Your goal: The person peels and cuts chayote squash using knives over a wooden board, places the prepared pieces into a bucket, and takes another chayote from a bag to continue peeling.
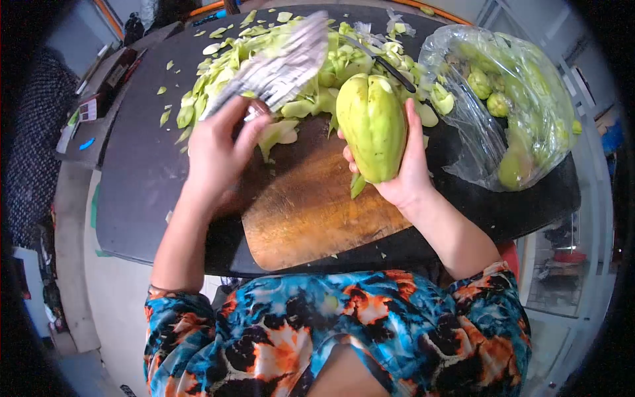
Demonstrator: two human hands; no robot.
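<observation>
My right hand [411, 169] is wrapped round the lower part of a large green chayote [372, 129], held upright above the board. In my left hand [221, 149] is a thin, wrinkled grey-and-white striped sheet [284, 63], blurred by motion; whether it is cloth or plastic I cannot tell. Below both hands lies a wooden cutting board [311, 218]. Behind them spreads a heap of pale green peels and pieces [218, 86], with a black-handled knife [395, 73] resting on it.
A clear plastic bag [463, 132] holding several green chayotes [499, 104] sits on the right of the dark table [142, 185]. Loose peel scraps are scattered at the table's back left. A side shelf [86, 132] stands at the far left.
</observation>
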